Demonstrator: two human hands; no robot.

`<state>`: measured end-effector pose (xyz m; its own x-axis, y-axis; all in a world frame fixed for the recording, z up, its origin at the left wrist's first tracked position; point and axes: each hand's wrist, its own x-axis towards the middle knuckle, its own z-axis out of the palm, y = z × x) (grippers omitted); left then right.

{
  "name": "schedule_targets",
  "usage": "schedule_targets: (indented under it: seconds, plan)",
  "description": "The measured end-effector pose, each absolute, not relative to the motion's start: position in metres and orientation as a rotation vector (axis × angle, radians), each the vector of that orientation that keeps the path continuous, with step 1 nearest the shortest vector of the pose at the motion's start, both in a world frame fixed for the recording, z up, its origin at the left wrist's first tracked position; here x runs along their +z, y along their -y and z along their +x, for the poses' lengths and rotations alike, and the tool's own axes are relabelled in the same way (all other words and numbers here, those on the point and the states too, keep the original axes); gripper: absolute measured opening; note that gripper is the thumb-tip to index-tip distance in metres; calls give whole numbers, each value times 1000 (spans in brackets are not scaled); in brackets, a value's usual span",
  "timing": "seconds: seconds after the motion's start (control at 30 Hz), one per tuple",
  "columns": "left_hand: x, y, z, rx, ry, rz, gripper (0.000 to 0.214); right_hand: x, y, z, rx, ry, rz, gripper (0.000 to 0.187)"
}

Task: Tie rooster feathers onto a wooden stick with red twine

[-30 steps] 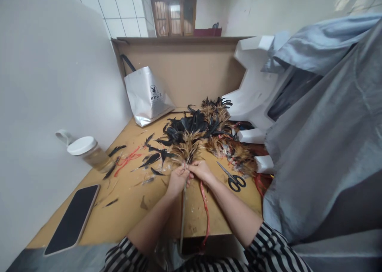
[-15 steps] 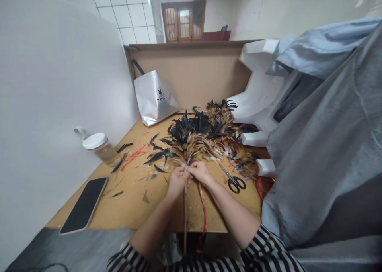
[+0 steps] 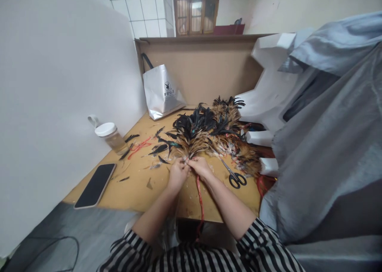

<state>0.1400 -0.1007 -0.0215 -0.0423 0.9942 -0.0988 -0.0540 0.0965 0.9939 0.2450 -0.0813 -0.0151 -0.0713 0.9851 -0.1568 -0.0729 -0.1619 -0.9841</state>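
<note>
My left hand (image 3: 178, 172) is closed at the base of a feather duster (image 3: 193, 140), its black and brown feathers fanning away from me. Fingertips of my right hand (image 3: 199, 167) pinch at the same spot, touching the left fingers. A red plastic strip (image 3: 199, 198) runs down from under my right hand past the table edge. What lies exactly between the fingertips is too small to make out. Black-handled scissors (image 3: 235, 178) rest to the right of my right hand. Beyond them lies a heap of brown feathers (image 3: 244, 154).
On the left are a phone (image 3: 95, 185), a lidded jar of liquid (image 3: 112, 138), red strips (image 3: 139, 146) and loose black feathers (image 3: 159, 149). A silver bag (image 3: 162, 92) leans at the back. White foam (image 3: 270, 85) and grey cloth (image 3: 328, 152) border the right side.
The view has shifted, so the scene sits slightly higher and further right. The stick seen below my hands earlier no longer shows clearly. Both hands stay together at the feather base.
</note>
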Motion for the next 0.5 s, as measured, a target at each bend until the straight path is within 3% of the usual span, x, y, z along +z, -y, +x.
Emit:
schedule_targets:
  seconds: [0.27,0.5]
  plan:
    - [-1,110,137,1066,-900,698,28,-12,81,250,1528,1056,-1157,33]
    - [2,112,135,1067,-937,543,21,-7,86,247,1564,1093,-1170,31]
